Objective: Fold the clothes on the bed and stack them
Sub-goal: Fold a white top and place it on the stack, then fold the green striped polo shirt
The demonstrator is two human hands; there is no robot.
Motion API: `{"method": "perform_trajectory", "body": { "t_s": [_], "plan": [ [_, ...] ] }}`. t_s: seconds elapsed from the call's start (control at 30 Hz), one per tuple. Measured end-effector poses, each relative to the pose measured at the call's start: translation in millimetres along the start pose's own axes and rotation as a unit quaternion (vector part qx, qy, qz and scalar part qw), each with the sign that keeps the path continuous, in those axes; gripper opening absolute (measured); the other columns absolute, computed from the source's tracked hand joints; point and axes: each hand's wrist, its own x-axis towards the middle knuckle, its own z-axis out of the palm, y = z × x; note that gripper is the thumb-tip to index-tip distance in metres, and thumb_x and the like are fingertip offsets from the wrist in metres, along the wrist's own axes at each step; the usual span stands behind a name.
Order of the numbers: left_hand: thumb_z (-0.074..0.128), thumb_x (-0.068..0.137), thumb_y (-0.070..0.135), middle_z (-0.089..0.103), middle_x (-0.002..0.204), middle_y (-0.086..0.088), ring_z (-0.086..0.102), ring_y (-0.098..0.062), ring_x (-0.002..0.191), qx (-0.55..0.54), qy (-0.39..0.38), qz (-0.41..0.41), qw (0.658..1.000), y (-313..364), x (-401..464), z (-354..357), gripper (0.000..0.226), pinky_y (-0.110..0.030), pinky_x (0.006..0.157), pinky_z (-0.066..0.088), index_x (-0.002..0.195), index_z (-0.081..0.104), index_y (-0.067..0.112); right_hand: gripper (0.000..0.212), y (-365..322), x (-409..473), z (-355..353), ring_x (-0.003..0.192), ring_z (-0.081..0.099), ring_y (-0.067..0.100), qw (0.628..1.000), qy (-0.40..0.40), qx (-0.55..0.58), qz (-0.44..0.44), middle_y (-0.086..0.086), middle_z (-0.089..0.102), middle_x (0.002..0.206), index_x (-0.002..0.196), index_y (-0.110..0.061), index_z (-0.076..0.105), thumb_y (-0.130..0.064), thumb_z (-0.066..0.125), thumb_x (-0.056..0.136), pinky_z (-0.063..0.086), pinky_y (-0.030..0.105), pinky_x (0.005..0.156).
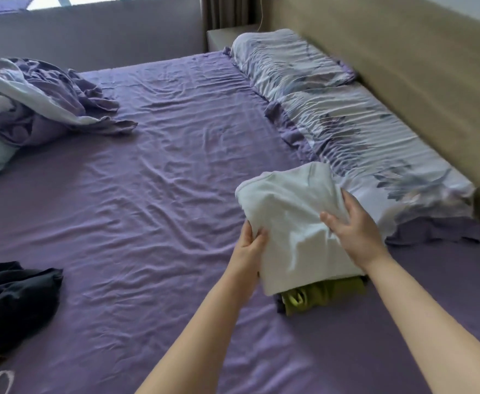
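We are well into the job, judging by how things lie. At about four o'clock on the bed (153, 172) sits our stack, with an olive-green garment (315, 298) folded at the bottom and a sliver of something dark beneath it. On top we are setting a folded white garment (287, 220), its far end tipped up and not yet lying flat. Our left hand (251, 240) grips its left edge, thumb over the cloth and fingers tucked under. Our right hand (352, 226) lies on the right side of it with the fingers spread and fairly straight, pressing rather than clutching.

So at least two pieces look folded and stacked, and this white one counts as nearly placed; it needs lowering and squaring over the green one.

What is left: a crumpled dark garment (14, 302) at eight o'clock, well apart from the stack, unfolded, with a scrap of yellowish cloth at its near edge. The rumpled purple-and-white bedding (39, 100) at ten o'clock looks like a duvet, so we would not count it. Two pillows (347, 109) line the edge at two o'clock.
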Motion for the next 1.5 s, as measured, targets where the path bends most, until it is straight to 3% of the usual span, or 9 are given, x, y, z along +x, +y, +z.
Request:
{"method": "perform_trajectory", "body": {
  "t_s": [0.1, 0.2, 0.37, 0.47, 0.63, 0.77, 0.87, 1.13, 1.5],
  "plan": [
    [0.057, 0.095, 0.023, 0.041, 0.147, -0.003, 0.053, -0.027, 0.123, 0.081, 0.001, -0.076, 0.994, -37, 22, 12, 0.072, -0.054, 0.098, 0.047, 0.150, 0.012, 0.034, 0.066, 45, 16, -13, 0.128, 0.045, 0.019, 0.995, 0.006, -0.067, 0.072, 0.001, 0.046, 0.143, 0.147, -0.020, 0.032, -0.023, 0.064, 0.089, 0.038, 0.029, 0.100],
    [0.067, 0.087, 0.009, 0.021, 0.154, -0.006, 0.033, -0.026, 0.138, 0.246, -0.005, -0.107, 0.963, -83, 27, 17, 0.104, -0.046, 0.110, 0.035, 0.150, -0.012, 0.032, 0.087, 96, 10, -7, 0.136, 0.036, 0.024, 0.978, -0.063, -0.140, 0.141, 0.004, 0.034, 0.151, 0.152, -0.026, 0.014, -0.023, 0.069, 0.084, 0.032, 0.033, 0.104],
    [0.063, 0.083, 0.005, 0.018, 0.140, -0.003, 0.031, -0.009, 0.122, 0.334, 0.040, -0.097, 0.937, -107, 32, 17, 0.090, -0.007, 0.094, 0.027, 0.153, 0.011, 0.028, 0.080, 129, 2, 1, 0.137, 0.034, 0.020, 0.976, -0.029, -0.191, 0.097, 0.000, 0.033, 0.152, 0.149, -0.027, 0.025, -0.026, 0.070, 0.083, 0.033, 0.036, 0.104],
    [0.061, 0.084, 0.015, 0.023, 0.133, -0.001, 0.041, -0.013, 0.114, 0.389, 0.059, -0.114, 0.912, -104, 33, 10, 0.082, -0.020, 0.096, 0.041, 0.151, 0.018, 0.034, 0.068, 129, 6, 0, 0.134, 0.033, 0.029, 0.956, -0.028, -0.274, 0.098, 0.006, 0.028, 0.152, 0.146, -0.030, 0.033, -0.036, 0.065, 0.086, 0.035, 0.040, 0.102],
    [0.062, 0.082, 0.043, 0.030, 0.125, -0.002, 0.050, -0.024, 0.113, 0.587, 0.080, -0.156, 0.790, -95, 20, -4, 0.070, -0.036, 0.081, 0.051, 0.141, 0.024, 0.049, 0.064, 123, -1, 7, 0.142, 0.013, 0.032, 0.852, -0.098, -0.475, 0.198, 0.008, 0.004, 0.159, 0.148, -0.041, 0.015, -0.062, 0.036, 0.092, 0.024, 0.045, 0.109],
    [0.055, 0.084, 0.043, 0.034, 0.136, -0.006, 0.043, -0.028, 0.123, 0.595, 0.072, -0.169, 0.782, -94, -4, -26, 0.066, -0.041, 0.098, 0.042, 0.143, 0.025, 0.037, 0.057, 101, -13, 23, 0.144, 0.006, 0.027, 0.847, -0.046, -0.521, 0.099, 0.008, 0.008, 0.159, 0.148, -0.032, 0.025, -0.041, 0.044, 0.094, 0.019, 0.045, 0.111],
    [0.050, 0.087, 0.042, 0.038, 0.144, -0.003, 0.042, -0.024, 0.129, 0.608, 0.103, -0.185, 0.766, -89, -29, -52, 0.072, -0.041, 0.106, 0.033, 0.150, 0.016, 0.031, 0.050, 79, -36, 46, 0.144, 0.010, 0.023, 0.843, -0.098, -0.528, 0.023, -0.002, 0.023, 0.155, 0.143, -0.032, 0.035, -0.034, 0.045, 0.094, 0.015, 0.044, 0.114],
    [0.050, 0.089, 0.049, 0.046, 0.141, 0.001, 0.045, -0.020, 0.129, 0.533, 0.171, -0.224, 0.798, -68, -115, -142, 0.066, -0.034, 0.099, 0.039, 0.147, 0.027, 0.030, 0.044, 25, -116, 135, 0.141, 0.026, 0.019, 0.878, -0.195, -0.431, -0.071, -0.005, 0.047, 0.141, 0.137, -0.022, 0.047, -0.027, 0.053, 0.094, 0.015, 0.042, 0.114],
    [0.051, 0.089, 0.047, 0.054, 0.132, 0.004, 0.051, -0.016, 0.122, 0.484, 0.287, -0.237, 0.792, -40, -227, -277, 0.051, -0.029, 0.096, 0.043, 0.137, 0.045, 0.029, 0.046, -23, -188, 302, 0.140, 0.023, 0.007, 0.793, -0.350, -0.473, -0.158, -0.016, 0.038, 0.143, 0.141, -0.032, 0.035, -0.038, 0.041, 0.096, 0.018, 0.033, 0.113]
  ]
}}
